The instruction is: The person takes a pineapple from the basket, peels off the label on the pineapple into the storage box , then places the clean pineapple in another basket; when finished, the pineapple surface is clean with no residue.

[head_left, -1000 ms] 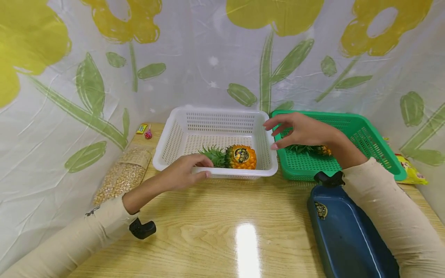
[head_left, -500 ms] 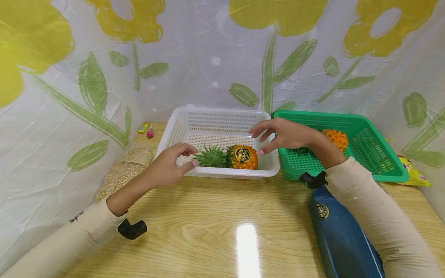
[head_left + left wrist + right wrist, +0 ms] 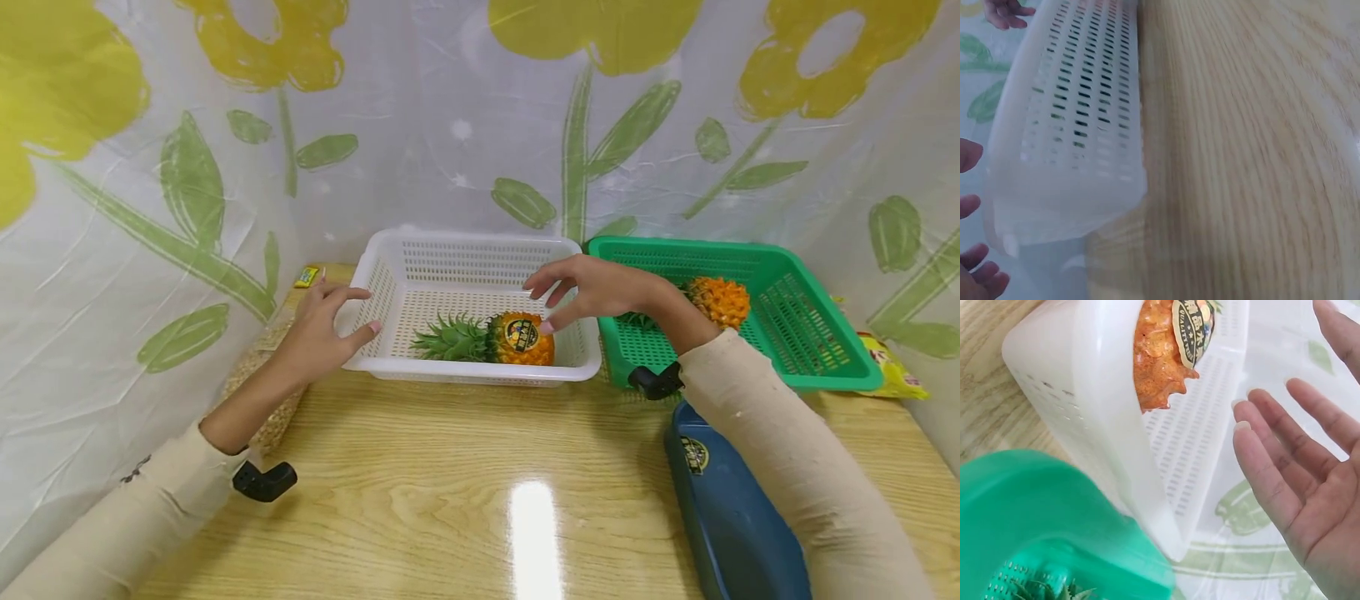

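A pineapple (image 3: pixel 522 337) with a black and gold label lies on its side in the white basket (image 3: pixel 480 369), its green leaves pointing left. Over the basket's right part hovers my right hand (image 3: pixel 600 287), fingers loosely bent, above the pineapple's right end and holding nothing. The right wrist view shows that palm (image 3: pixel 1329 525) apart from the pineapple (image 3: pixel 1160 356). My left hand (image 3: pixel 318 333) is beside the basket's left rim, thumb and fingers spread, with nothing in its grasp. In the left wrist view, fingertips (image 3: pixel 979 265) appear near the basket's corner; contact with the rim cannot be made out.
To the right stands a green basket (image 3: pixel 810 317) holding another pineapple (image 3: pixel 718 302). A dark blue tray (image 3: pixel 738 508) lies in front of it, partly under my right sleeve. Behind my left wrist is a bag of kernels (image 3: pixel 277 421). A yellow packet (image 3: pixel 892 371) sits far right.
My left hand has moved left, away from the pineapple's leaves to the basket's left side. My right hand has come left from the green basket over the white one. The labelled pineapple stays put.
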The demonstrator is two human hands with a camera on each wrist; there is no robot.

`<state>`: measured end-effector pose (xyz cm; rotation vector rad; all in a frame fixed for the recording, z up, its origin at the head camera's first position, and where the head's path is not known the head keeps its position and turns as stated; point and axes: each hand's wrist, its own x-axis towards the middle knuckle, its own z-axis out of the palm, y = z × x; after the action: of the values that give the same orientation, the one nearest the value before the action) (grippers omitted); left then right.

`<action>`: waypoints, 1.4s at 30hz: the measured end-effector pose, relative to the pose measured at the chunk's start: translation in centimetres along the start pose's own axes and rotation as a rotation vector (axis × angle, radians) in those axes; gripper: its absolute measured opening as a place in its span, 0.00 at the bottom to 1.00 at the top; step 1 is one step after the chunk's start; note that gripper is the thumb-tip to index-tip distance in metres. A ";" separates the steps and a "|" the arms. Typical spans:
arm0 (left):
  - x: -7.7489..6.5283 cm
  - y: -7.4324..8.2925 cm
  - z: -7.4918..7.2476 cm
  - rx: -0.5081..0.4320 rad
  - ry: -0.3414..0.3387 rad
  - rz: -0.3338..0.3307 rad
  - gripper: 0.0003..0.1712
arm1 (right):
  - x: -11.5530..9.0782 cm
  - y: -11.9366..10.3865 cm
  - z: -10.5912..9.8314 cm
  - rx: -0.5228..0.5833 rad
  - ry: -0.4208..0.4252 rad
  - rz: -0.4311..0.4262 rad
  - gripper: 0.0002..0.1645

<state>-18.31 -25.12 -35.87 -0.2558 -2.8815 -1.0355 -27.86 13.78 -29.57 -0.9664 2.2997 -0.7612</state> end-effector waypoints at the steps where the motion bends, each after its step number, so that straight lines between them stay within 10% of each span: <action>1: 0.0 -0.2 0.0 0.002 -0.005 -0.008 0.31 | 0.2 0.0 0.0 -0.003 -0.006 0.001 0.40; 17: 0.4 -1.8 1.0 -0.009 -0.183 -0.102 0.43 | 3.3 0.1 -0.9 0.084 -0.089 0.067 0.39; 42: 0.6 -1.5 1.0 -0.107 -0.231 -0.149 0.46 | 6.9 0.4 -1.1 0.045 -0.246 0.162 0.38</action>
<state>-19.22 -25.56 -37.54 -0.1787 -3.0943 -1.2668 -32.96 9.08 -30.75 -0.7951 2.1070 -0.5889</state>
